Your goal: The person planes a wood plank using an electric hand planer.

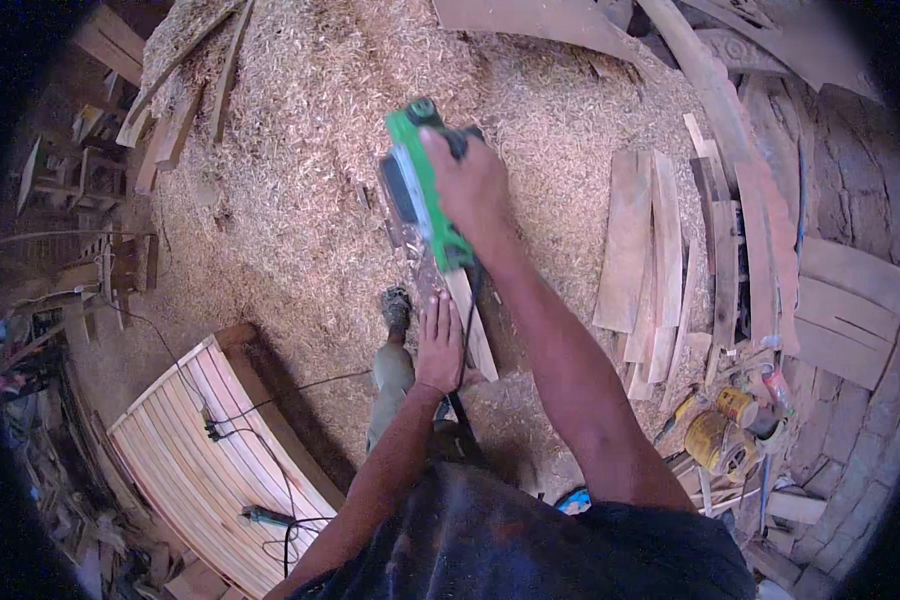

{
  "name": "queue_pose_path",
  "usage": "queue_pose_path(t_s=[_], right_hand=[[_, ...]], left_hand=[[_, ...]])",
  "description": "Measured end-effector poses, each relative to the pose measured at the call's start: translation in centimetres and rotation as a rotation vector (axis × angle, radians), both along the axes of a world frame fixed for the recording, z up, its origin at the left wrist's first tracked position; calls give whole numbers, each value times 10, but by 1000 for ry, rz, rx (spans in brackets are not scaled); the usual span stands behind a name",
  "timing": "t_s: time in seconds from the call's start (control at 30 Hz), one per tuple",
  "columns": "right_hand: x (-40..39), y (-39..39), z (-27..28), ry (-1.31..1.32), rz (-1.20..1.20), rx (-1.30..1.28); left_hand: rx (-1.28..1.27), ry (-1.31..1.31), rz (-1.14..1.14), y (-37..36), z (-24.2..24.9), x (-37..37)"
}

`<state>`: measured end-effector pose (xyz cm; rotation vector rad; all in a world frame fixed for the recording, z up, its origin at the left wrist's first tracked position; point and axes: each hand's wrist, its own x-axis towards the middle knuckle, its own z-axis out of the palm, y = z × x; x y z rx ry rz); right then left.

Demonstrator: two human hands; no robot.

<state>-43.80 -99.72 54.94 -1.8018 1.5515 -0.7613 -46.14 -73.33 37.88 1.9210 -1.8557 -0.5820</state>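
Head view: on the shavings-covered floor point(310, 190), near its right edge, a yellow bucket point(712, 443) stands beside a smaller yellow can point(736, 405); what they hold is too small to make out. The right arm point(580, 390) stretches forward, the right grip point(467, 190) curled tight around a green power planer point(428, 185) mid-floor, at the far end of a narrow plank point(478, 340). The left arm point(385, 450) reaches forward too, the left grip point(438, 345) flat, fingers extended ahead, beside the plank.
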Motion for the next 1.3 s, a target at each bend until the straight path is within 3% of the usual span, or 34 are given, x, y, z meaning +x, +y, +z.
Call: queue_pose_path(t_s=[0.07,0.2,0.33,0.43,0.5,0.53,0.63,0.73,0.8,0.9,0.97,1.1,1.23,1.3], right_hand=[[13,-20,-2,-26,33,46],[-17,18,4,-71,37,149],[-103,136,16,6,-21,153],[-173,243,30,10,-88,301],[-213,303,33,34,-112,309],[-229,325,28,30,-131,262],[-251,343,4,5,-155,450],[-220,314,-4,63,-108,260],[-203,292,0,106,-95,328],[-187,265,23,-53,-136,466],[-193,255,35,-154,-156,491],[-234,272,53,-129,-185,358],[-265,306,56,-137,-393,431],[-275,325,45,-108,-491,418]], left_hand=[[9,-40,-3,-1,-4,-1],[-39,-54,5,5,-19,-4],[-97,25,-101,6,-14,6],[28,389,69,2,-28,-7],[-84,-733,-41,2,-50,-6],[-160,-120,3,3,-45,-5],[-210,22,-32,1,-14,-3],[-102,-166,-77,2,-55,0],[-2,707,71,1,-47,-8],[-7,137,9,5,-27,4],[-37,46,-8,5,-16,7],[-22,148,0,-2,-7,61],[-308,-269,99,-136,37,106],[-331,-502,-232,-199,76,105]])
